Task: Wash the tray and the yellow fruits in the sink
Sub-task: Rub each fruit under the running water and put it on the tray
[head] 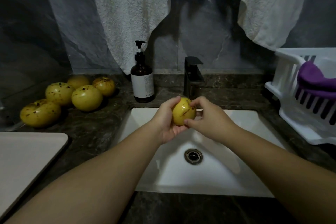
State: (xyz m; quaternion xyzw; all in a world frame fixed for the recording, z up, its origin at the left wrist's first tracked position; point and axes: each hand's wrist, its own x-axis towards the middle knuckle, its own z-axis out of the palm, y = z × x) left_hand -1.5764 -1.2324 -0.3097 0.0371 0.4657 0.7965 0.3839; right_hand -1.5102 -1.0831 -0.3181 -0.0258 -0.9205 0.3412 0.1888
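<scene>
- A dark grey marbled wall (pixel 198 29) fills the upper frame; two pale towels (pixel 131 11) hang over it.
- A dark stone counter (pixel 101 132) spans the middle.
- A white sink (pixel 241 172) sits lower centre, below a black tap (pixel 193 76).
- A pale tray (pixel 23 152) lies at lower left.
- A white rack (pixel 298 107) at right holds a purple cloth (pixel 316 82).
- Five speckled yellow fruits (pixel 86 98) rest at left, beside a brown pump bottle (pixel 142 80).
- Above the basin, the left hand (pixel 168 123) cups a sixth fruit (pixel 183 112), fingers curled round it; the right hand (pixel 209 116) pinches its side.
</scene>
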